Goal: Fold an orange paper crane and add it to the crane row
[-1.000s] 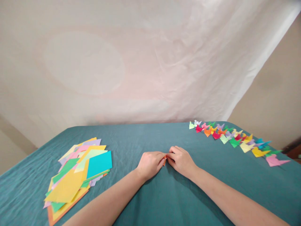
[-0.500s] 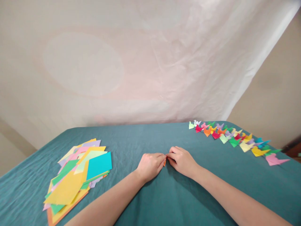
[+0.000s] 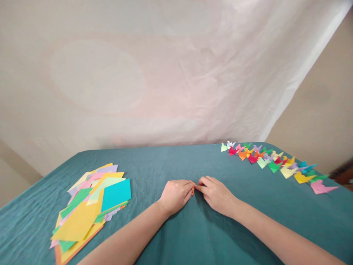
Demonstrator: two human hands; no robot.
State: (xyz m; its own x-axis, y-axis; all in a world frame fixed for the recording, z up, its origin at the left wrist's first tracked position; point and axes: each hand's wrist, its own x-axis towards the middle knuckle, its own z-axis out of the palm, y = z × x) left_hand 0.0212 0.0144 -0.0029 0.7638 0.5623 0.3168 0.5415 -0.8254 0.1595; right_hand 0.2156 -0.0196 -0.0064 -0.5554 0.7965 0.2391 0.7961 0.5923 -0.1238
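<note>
- Small orange folded-paper piece (image 3: 193,190), the landmark: it lies between the two hands, just above or on the worktop covered in dark teal cloth (image 3: 171,162); contact with the cloth cannot be told.
- Bare left hand (image 3: 177,195), immediately left of the orange piece: its grip is narrow, thumb and fingers closed upon the paper. Its pose shows little change over the last half second.
- Bare right hand (image 3: 218,196), immediately right of the orange piece: a fingertip meets the paper's edge. Compared with half a second ago, the hand sits slightly nearer the wearer and a finger extends straighter. Whether this grip pinches the paper or only presses it cannot be told.
- Interpretation: the change appears to be a shift of finger placement during fine handwork, with the left hand probably steadying the piece.
- Loose pile of multicoloured flat paper sheets (image 3: 78,221), well left of the orange piece: unchanged.
- Rows of small multicoloured folded-paper birds (image 3: 288,172), well right of the orange piece and farther from the wearer: likewise unchanged.
</note>
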